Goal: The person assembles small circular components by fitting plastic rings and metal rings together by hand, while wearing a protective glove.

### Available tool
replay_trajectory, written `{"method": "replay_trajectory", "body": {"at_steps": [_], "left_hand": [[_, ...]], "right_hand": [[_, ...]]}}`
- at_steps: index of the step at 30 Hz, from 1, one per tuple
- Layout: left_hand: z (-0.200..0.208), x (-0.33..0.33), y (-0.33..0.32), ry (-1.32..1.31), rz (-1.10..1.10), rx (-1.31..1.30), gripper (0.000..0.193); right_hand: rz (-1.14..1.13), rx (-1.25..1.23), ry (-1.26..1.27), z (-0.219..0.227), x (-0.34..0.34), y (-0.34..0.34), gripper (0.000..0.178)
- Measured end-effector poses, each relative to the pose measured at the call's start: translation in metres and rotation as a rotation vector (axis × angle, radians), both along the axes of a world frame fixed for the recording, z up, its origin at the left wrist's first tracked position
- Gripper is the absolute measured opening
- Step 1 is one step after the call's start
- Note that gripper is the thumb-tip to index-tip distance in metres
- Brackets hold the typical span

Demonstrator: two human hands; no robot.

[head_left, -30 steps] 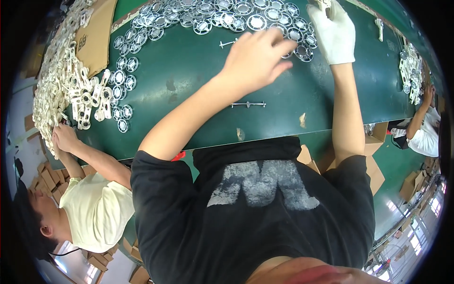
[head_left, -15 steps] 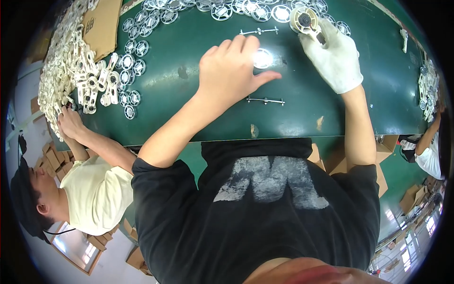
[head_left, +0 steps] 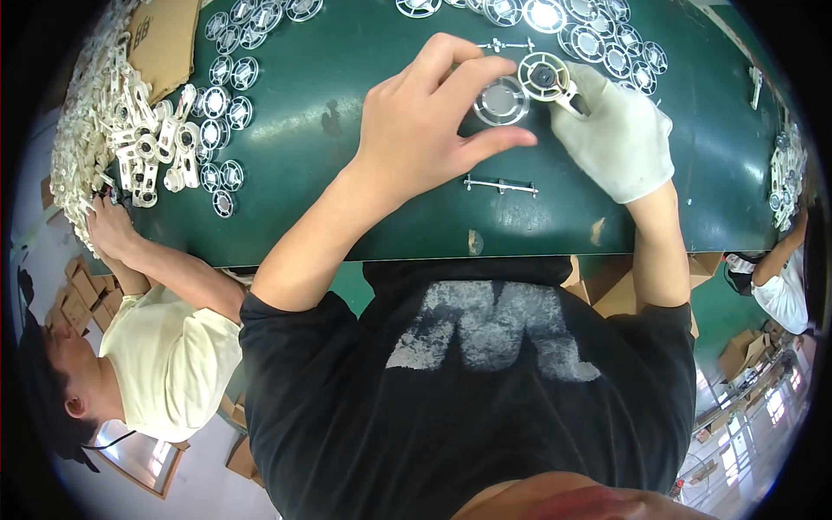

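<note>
My left hand (head_left: 420,126) is bare, with thumb and index finger spread on either side of a clear round plastic wheel-like disc (head_left: 502,101) on the table. I cannot see it gripping the disc. My right hand (head_left: 614,139), in a white glove, holds a cream plastic part (head_left: 543,78) by its arm. The part's spoked round end, dark in the middle, points left beside the disc. A thin metal rod with small fittings (head_left: 501,185) lies nearer to me, and a similar rod (head_left: 505,45) lies beyond my hands.
Several clear discs (head_left: 588,43) lie along the far side, and more discs (head_left: 214,133) at the left. A big heap of cream parts (head_left: 91,130) and a cardboard sheet (head_left: 163,48) cover the far left. A co-worker's hand (head_left: 113,227) reaches there. Another pile (head_left: 786,178) is at the right.
My left hand's fingers have spread around the disc. My right hand has brought the cream part nearer to me, close beside the disc. The whole view has shifted slightly.
</note>
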State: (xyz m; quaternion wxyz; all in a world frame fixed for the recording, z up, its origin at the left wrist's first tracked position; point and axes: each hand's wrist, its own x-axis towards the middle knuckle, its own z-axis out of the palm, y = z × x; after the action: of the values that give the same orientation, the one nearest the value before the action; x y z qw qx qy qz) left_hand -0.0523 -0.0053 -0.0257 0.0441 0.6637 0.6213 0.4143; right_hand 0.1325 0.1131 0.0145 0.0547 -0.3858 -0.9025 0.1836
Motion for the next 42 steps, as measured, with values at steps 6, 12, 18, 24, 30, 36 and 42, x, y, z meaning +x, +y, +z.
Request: {"method": "replay_trajectory", "body": {"at_steps": [6,12,18,24,30,36,42], "left_hand": [[-0.006,0.008,0.007,-0.001,-0.011,0.113,0.063],[-0.007,0.006,0.007,-0.058,-0.032,0.091,0.061],[-0.010,0.004,0.004,-0.158,-0.096,-0.003,0.060],[-0.011,0.001,0.008,-0.136,-0.161,0.148,0.060],[-0.003,0.006,0.011,0.015,-0.293,0.294,0.061],[-0.009,0.006,0.010,-0.621,-0.399,-0.057,0.045],[0.003,0.005,0.019,-0.749,-0.482,-0.096,0.028]], "right_hand": [[0.184,0.005,0.114,-0.008,-0.001,-0.016,0.027],[0.202,-0.098,0.059,-0.001,-0.001,-0.019,0.034],[0.132,-0.339,0.053,0.001,-0.004,-0.017,0.035],[0.197,-0.716,0.197,0.012,-0.002,-0.008,0.037],[0.131,-0.907,0.174,0.007,0.001,-0.012,0.038],[0.240,-0.398,0.406,-0.025,0.002,-0.025,0.025],[0.297,-0.094,0.370,-0.021,0.004,-0.023,0.024]]}}
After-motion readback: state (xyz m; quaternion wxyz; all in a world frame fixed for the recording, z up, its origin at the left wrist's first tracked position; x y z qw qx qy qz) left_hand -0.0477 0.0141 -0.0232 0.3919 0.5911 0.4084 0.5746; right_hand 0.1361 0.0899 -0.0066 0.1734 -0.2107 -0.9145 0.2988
